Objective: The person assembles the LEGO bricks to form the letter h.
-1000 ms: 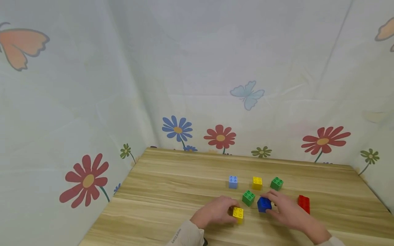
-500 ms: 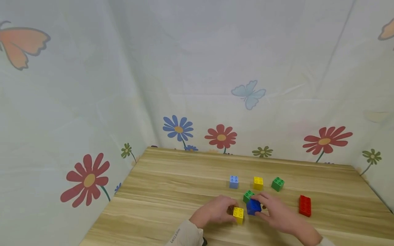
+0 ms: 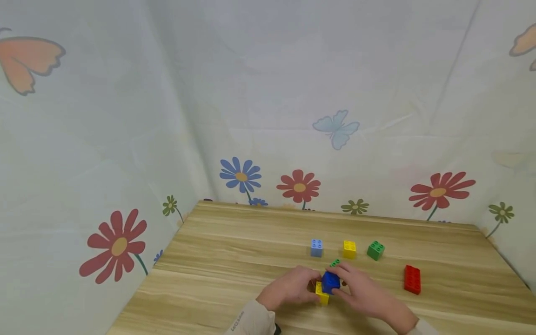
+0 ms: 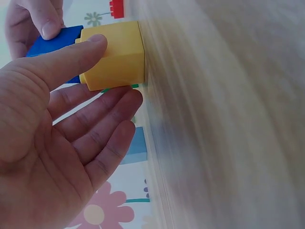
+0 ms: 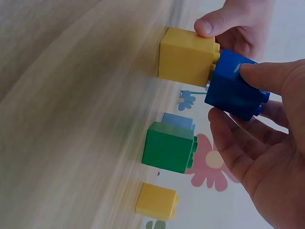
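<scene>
Low in the head view, my left hand (image 3: 291, 287) grips a yellow block (image 3: 321, 296) that stands on the table. Its thumb presses one side of the yellow block (image 4: 119, 50) in the left wrist view, the fingers behind. My right hand (image 3: 362, 291) pinches a dark blue block (image 3: 331, 283) between thumb and fingers, right at the yellow block's studded top. In the right wrist view, the blue block (image 5: 233, 86) sits tilted and a little offset against the yellow studs. A green block (image 5: 169, 147) stands just behind, mostly covered by the right hand in the head view.
Farther back on the wooden table (image 3: 234, 246) stand a light blue block (image 3: 316, 248), another yellow block (image 3: 349, 249) and another green block (image 3: 376, 250). A longer red block (image 3: 412, 279) lies to the right. Flower-printed cloth (image 3: 268, 93) rises behind the table.
My right hand has carried the blue block leftward, past the front of the near green block, onto the yellow block's top. The left hand has kept its grip in nearly the same place.
</scene>
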Available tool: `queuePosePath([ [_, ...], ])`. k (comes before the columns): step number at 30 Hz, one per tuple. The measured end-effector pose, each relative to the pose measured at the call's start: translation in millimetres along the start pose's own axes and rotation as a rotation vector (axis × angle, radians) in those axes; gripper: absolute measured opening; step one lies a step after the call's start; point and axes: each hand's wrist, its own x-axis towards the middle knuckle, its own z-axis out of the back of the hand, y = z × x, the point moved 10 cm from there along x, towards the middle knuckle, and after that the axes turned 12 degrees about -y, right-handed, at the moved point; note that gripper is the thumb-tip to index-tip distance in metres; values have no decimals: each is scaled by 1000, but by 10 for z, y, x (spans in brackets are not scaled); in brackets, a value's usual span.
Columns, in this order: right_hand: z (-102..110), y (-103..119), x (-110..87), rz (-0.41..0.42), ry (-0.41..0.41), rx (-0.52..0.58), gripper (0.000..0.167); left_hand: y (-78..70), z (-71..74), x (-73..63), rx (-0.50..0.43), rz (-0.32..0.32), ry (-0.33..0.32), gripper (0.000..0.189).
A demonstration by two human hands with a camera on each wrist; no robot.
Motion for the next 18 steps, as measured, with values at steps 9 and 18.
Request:
queuePosePath([
  [9, -37, 72, 39, 16, -1, -3, 45, 27, -8, 19, -14, 20, -5, 24],
  [18, -82, 129, 50, 12, -6, -2, 46, 23, 10, 16, -26, 39, -18, 34],
])
